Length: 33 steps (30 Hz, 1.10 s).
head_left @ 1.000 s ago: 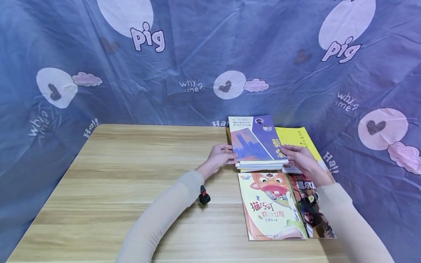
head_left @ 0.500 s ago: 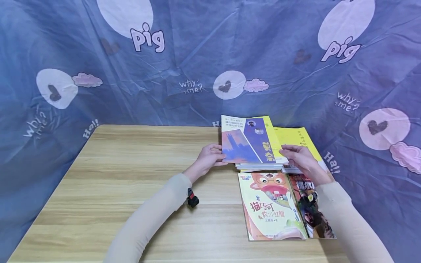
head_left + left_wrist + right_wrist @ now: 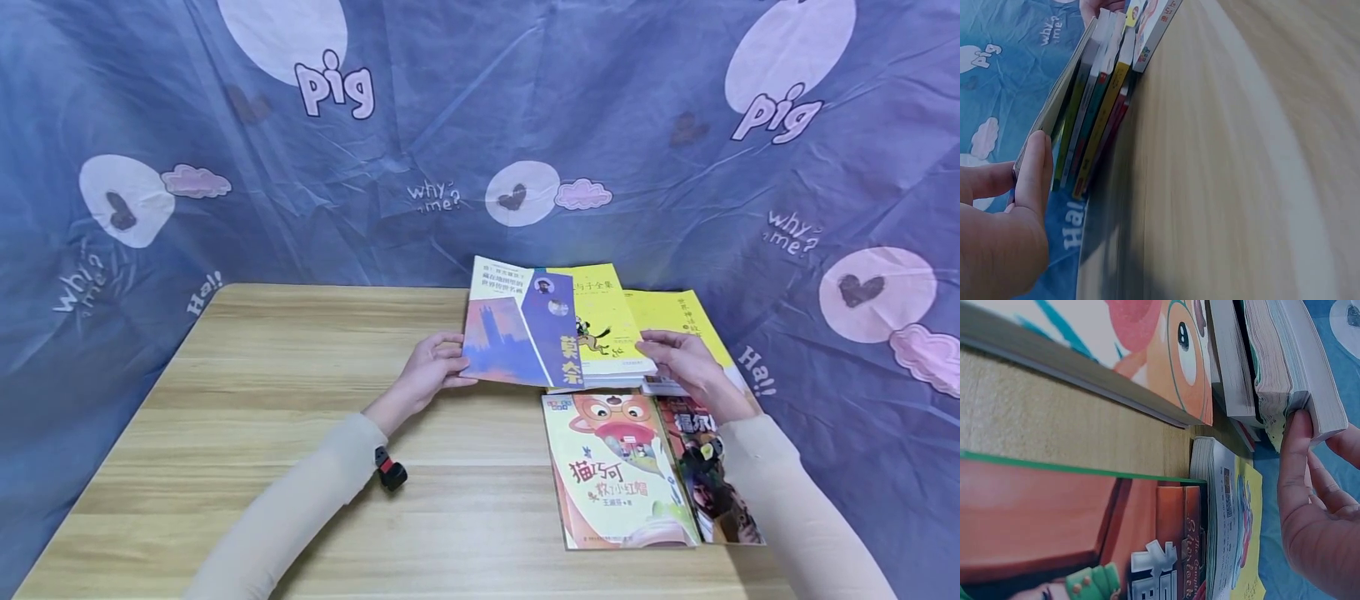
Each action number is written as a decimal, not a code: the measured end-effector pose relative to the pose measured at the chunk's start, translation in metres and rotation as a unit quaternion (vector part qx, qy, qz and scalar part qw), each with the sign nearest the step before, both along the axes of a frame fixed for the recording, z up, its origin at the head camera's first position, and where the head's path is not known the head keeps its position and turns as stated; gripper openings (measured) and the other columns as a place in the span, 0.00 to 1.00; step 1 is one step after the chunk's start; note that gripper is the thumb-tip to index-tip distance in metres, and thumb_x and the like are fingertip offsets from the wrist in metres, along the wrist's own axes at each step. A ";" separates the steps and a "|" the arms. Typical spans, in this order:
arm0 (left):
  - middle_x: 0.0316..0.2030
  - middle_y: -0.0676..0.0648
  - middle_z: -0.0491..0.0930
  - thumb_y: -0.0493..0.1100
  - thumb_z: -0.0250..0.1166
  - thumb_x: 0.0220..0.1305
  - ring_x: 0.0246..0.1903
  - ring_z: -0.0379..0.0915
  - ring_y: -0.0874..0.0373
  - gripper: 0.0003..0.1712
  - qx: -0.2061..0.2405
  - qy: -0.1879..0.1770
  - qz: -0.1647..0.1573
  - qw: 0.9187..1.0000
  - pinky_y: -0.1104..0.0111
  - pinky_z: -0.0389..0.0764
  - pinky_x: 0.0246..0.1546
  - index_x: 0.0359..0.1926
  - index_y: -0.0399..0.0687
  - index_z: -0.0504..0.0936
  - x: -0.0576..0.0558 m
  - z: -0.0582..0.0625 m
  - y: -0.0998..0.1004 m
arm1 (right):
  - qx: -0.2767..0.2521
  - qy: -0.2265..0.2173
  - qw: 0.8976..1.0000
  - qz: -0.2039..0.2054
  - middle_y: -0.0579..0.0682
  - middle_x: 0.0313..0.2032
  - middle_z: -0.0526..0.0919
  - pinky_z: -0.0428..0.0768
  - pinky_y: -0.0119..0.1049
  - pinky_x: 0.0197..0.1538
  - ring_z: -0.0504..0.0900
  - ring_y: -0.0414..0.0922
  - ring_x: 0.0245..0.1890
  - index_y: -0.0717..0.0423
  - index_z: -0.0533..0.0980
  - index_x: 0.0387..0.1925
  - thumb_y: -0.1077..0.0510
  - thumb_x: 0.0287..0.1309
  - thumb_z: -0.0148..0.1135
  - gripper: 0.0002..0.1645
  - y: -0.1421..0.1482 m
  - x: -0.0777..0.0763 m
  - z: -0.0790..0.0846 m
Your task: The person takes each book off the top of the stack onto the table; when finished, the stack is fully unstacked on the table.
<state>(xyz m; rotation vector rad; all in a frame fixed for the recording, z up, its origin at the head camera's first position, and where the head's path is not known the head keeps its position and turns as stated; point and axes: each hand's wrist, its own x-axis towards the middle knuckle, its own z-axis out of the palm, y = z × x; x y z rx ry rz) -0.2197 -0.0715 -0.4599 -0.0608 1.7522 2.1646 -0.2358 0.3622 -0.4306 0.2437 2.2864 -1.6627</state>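
My left hand (image 3: 423,371) pinches the left edge of a thin purple-and-white book (image 3: 498,342), thumb on one face and fingers on the other in the left wrist view. The book is tilted and overlaps the left part of a yellow book (image 3: 603,308) with a cartoon horse. That yellow book tops a stack of several books, whose spines (image 3: 1100,119) show in the left wrist view. My right hand (image 3: 690,367) grips the yellow book's front right corner; in the right wrist view its fingers (image 3: 1297,444) press against the page edges.
In front of the stack lies a cream book (image 3: 618,483) with an orange cat, beside a dark red book (image 3: 712,483) partly under my right sleeve. Another yellow book (image 3: 667,308) lies right of the stack. A patterned blue cloth (image 3: 420,108) hangs behind the wooden table (image 3: 300,375).
My left hand has drawn the purple book leftward off the stack and tilted it, uncovering more of the yellow book. My right hand has stayed at the stack's right corner.
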 end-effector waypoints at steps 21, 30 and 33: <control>0.45 0.46 0.81 0.23 0.55 0.72 0.40 0.86 0.58 0.27 -0.025 0.001 0.032 0.999 0.62 0.95 0.48 0.70 0.32 0.64 0.032 0.003 -0.076 | 0.003 -0.002 1.000 0.001 0.23 0.41 0.82 0.83 0.24 0.37 0.77 0.29 0.39 0.65 0.59 0.79 0.46 0.74 0.64 0.44 0.000 -0.001 0.000; 0.50 0.40 0.77 0.23 0.55 0.72 0.39 0.86 0.58 0.30 -0.029 -0.030 0.041 0.998 0.61 0.95 0.49 0.72 0.30 0.61 0.024 -0.008 -0.081 | 0.017 -0.002 1.000 0.008 0.23 0.44 0.80 0.83 0.23 0.41 0.76 0.28 0.43 0.64 0.58 0.80 0.44 0.74 0.64 0.46 0.002 0.000 -0.002; 0.52 0.39 0.75 0.23 0.55 0.71 0.39 0.85 0.58 0.30 -0.025 -0.039 0.043 0.998 0.61 0.95 0.50 0.72 0.29 0.61 0.020 -0.012 -0.079 | 0.012 0.000 1.000 0.009 0.24 0.44 0.80 0.82 0.23 0.39 0.75 0.29 0.42 0.64 0.59 0.79 0.45 0.75 0.63 0.45 0.003 0.000 -0.003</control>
